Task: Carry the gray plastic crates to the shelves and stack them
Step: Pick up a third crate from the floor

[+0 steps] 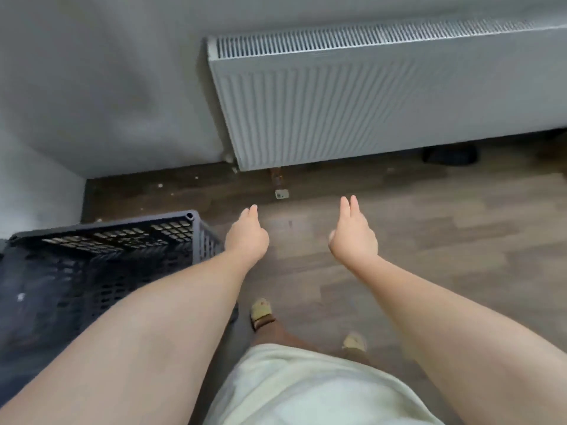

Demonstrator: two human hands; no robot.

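Hands are reaching forward and down from the head view, both empty. Left hand [247, 237] is hanging with fingers straight and relaxed, just beside the near right corner of the crate [101, 259] but not touching it. Right hand [352, 237] is hovering well apart from the crate, over the wood floor [445, 240], fingers straight and together, holding nothing.

That dark gray crate is sitting on the floor at the lower left, near the wall corner, open side up, with the left forearm crossing over its right wall. A white radiator [352, 108] is hanging on the wall ahead. No shelves are showing here.

Judging by its lattice walls and thick rim, the crate is looking stiff and fairly light, and apparently empty, though its inside is dark and blurred. Taking hold at the rim on two opposite sides, fingers hooking through the openings, is looking like the safest grip; smooth plastic may be slipping under a flat palm.
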